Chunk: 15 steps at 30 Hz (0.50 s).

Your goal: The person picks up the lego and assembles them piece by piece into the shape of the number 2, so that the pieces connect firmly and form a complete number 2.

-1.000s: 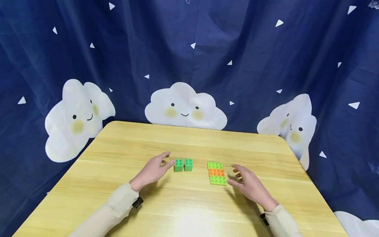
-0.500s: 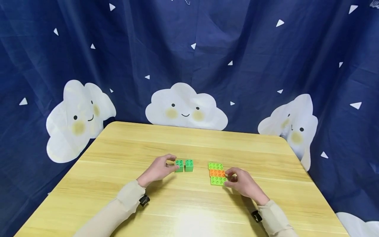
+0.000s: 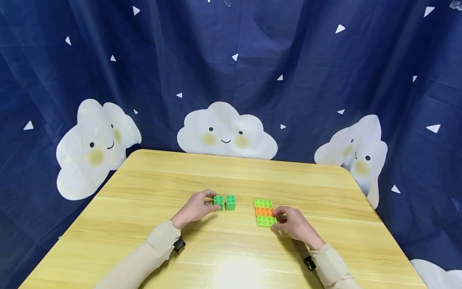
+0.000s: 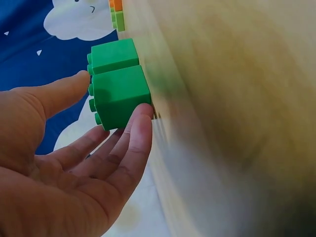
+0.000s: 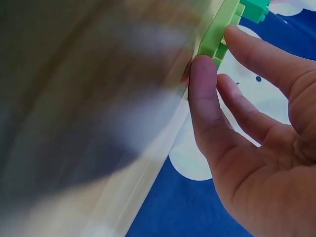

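Two dark green building bricks stand side by side on the table in the head view. My left hand [image 3: 196, 206] has its fingers bent round the left green brick [image 4: 116, 94], with one fingertip overlapping its lower front corner. The right green brick [image 3: 230, 203] sits just beyond it. To the right lie three flat studded bricks in a row: a far lime brick [image 3: 262, 203], an orange brick [image 3: 264, 211] and a near lime brick [image 3: 265, 221]. My right hand [image 3: 294, 223] pinches at the right end of the near lime brick, one finger overlapping the orange brick.
The bricks lie on a light wooden table [image 3: 166, 176]. Its far edge meets a dark blue curtain [image 3: 303, 52] printed with white clouds. A strip of bare wood separates the green bricks from the lime and orange ones.
Both hands have moved in from the sides to the bricks, and their fingers have drawn closer round them. Over the last half second they barely shift. The bricks keep their places.
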Motion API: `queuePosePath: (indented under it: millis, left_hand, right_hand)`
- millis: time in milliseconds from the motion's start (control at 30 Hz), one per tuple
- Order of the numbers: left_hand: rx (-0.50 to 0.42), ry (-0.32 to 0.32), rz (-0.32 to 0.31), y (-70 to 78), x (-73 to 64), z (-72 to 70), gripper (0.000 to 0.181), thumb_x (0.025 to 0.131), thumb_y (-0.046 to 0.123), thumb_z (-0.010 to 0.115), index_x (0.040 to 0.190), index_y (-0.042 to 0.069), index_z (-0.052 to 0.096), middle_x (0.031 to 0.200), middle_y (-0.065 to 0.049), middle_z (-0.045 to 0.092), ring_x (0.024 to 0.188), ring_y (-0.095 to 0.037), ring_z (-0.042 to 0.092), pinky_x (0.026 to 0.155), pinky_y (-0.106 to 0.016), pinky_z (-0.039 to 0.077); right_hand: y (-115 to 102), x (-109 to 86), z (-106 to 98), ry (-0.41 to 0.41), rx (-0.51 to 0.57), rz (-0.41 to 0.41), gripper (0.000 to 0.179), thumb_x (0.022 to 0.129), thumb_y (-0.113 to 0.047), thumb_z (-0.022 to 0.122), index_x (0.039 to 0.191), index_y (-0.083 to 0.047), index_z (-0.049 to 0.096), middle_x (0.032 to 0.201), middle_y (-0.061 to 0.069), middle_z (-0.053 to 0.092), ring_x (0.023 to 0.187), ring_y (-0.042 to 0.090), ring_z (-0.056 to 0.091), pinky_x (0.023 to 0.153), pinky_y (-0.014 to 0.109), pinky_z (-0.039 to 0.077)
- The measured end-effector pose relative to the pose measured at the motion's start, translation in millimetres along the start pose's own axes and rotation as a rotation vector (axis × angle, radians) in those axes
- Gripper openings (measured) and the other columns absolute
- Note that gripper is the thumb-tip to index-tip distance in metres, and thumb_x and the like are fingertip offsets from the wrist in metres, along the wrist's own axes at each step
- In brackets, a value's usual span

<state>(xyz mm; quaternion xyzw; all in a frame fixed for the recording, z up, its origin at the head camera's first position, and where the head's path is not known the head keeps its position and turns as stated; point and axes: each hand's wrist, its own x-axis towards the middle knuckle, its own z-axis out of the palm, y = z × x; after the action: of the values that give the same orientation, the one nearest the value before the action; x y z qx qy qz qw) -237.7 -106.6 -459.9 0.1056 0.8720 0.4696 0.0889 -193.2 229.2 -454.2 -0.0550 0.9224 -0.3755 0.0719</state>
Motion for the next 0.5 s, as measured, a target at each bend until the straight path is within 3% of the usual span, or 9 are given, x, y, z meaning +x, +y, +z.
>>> queuePosePath:
  millis: [167, 500]
  left_hand:
    - [-0.007, 0.012, 0.001, -3.2, 1.3, 0.8, 0.048, 0.092, 0.022, 0.077, 0.135, 0.005, 0.063, 0.129, -0.014, 0.067, 0.098, -0.021, 0.069, 0.083, -0.036, 0.059]
    - [-0.025, 0.006, 0.026, -8.4, -0.9, -1.2, 0.039, 0.094, 0.016, 0.074, 0.129, 0.003, 0.067, 0.119, -0.011, 0.070, 0.090, -0.018, 0.068, 0.078, -0.033, 0.059]
  right_hand:
    - [-1.7, 1.4, 0.5, -0.007, -0.009, -0.006, 0.032, 0.081, -0.001, 0.083, 0.109, -0.003, 0.069, 0.102, 0.005, 0.069, 0.088, 0.016, 0.066, 0.071, 0.028, 0.057]
    - [-2.8, -3.9, -0.3, -0.044, -0.025, -0.069, 0.021, 0.083, -0.001, 0.082, 0.099, -0.003, 0.069, 0.088, 0.003, 0.067, 0.076, 0.015, 0.060, 0.061, 0.024, 0.051]
